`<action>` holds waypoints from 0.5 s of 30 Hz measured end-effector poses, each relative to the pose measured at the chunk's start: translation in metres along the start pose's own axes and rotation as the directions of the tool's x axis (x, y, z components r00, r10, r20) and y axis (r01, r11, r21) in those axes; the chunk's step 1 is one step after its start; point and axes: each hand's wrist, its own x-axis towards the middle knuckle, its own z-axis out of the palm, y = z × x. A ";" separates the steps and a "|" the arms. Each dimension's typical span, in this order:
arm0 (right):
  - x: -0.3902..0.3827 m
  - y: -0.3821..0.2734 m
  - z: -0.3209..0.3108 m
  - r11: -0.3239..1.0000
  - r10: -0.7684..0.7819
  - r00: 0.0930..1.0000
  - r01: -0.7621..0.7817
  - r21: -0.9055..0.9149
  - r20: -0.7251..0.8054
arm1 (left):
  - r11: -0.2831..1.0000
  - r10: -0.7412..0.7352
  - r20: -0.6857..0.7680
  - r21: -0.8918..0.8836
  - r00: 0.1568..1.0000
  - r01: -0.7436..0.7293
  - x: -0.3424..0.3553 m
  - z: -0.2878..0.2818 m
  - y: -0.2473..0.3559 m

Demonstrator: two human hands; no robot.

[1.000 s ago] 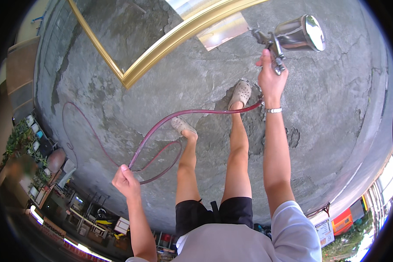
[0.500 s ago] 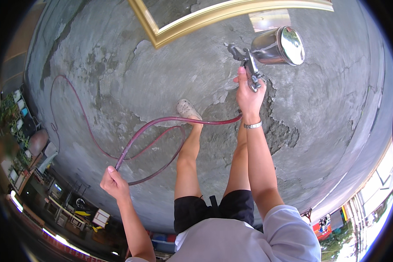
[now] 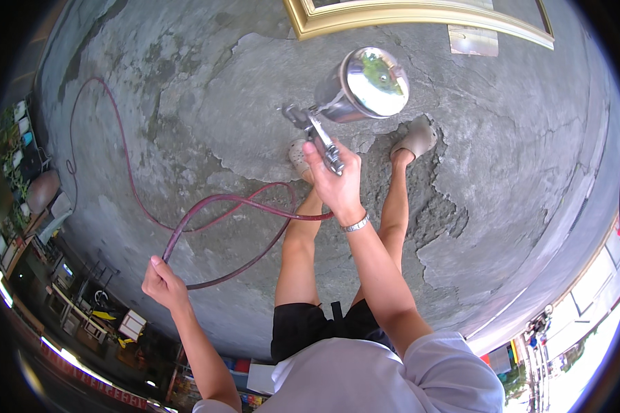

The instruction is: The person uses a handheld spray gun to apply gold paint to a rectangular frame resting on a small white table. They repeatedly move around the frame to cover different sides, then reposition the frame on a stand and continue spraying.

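My right hand is wrapped round the handle of a silver spray gun. A shiny metal cup with a round lid sits on the gun's far side. A dark red hose runs from below my right hand across to my left hand, whose fingers are closed on it. From there the hose loops back over the floor. Beyond the gun, at the top, lies part of a gold picture frame; its far side is cut off by the view.
Rough, cracked grey concrete floor spreads around my feet in pale clogs. A flat, pale piece pokes out from under the frame. Potted plants stand at the far left; cluttered shelving is at lower left.
My right hand has swung left and nearer with the spray gun, its cup lid turning more toward me. The frame appears farther right and up. My right foot has come into sight.
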 end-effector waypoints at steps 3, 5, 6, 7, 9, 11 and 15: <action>0.000 0.001 0.001 0.999 -0.011 1.000 0.012 -0.035 0.017 | 0.999 0.021 0.002 -0.041 1.000 -0.021 0.000 0.002 -0.002; 0.018 0.009 -0.008 0.999 0.022 0.999 -0.023 -0.045 -0.027 | 0.998 0.019 0.016 -0.055 1.000 -0.018 -0.003 0.007 0.002; 0.028 0.014 -0.014 0.997 0.048 0.995 -0.053 -0.056 -0.093 | 0.997 0.028 0.018 -0.068 0.999 -0.027 -0.004 0.009 0.003; 0.038 0.018 -0.023 0.996 0.056 0.985 -0.067 -0.064 -0.161 | 0.997 0.038 0.028 -0.074 0.999 -0.036 -0.006 0.010 0.005; 0.061 0.027 -0.044 0.989 0.081 0.952 -0.114 -0.097 -0.296 | 0.994 0.059 0.049 -0.095 0.997 -0.054 -0.007 0.015 0.007; 0.083 0.031 -0.065 0.984 -0.027 0.892 -0.055 -0.168 -0.451 | 0.991 0.066 0.075 -0.117 0.995 -0.057 -0.009 0.019 0.007; 0.101 0.028 -0.086 0.993 0.032 0.781 -0.098 -0.072 -0.623 | 0.987 0.097 0.093 -0.140 0.991 -0.083 -0.010 0.024 0.004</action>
